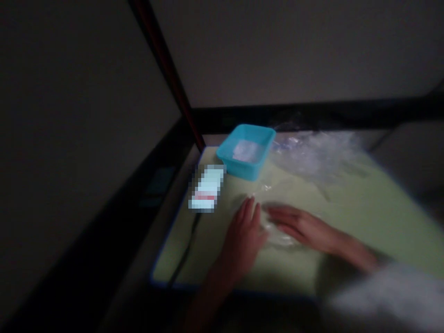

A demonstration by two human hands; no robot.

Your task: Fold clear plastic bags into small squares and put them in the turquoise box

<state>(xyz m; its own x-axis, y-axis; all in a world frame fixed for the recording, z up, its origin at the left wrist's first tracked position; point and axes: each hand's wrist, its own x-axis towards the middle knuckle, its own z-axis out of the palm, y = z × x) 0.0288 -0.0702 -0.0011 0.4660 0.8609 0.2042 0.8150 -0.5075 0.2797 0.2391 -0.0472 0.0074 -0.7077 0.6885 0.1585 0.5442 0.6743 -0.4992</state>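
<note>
Both hands rest over a clear plastic bag (282,238) lying on the yellow-green table top (347,203). My left hand (244,233) lies palm down at the bag's left side, fingers stretched forward. From the right, my right hand (298,224) reaches across the bag with its fingers extended and pointing left. Neither hand grips anything that I can see. Blur and dim light hide the bag's exact outline and whether anything is inside it.
A turquoise plastic basket (258,171) with a white item (246,151) in it stands at the back. Beside it spreads a heap of clear plastic bags (322,155). On the left lies a lit phone (208,187), with a dark cable (185,254) running toward the front edge.
</note>
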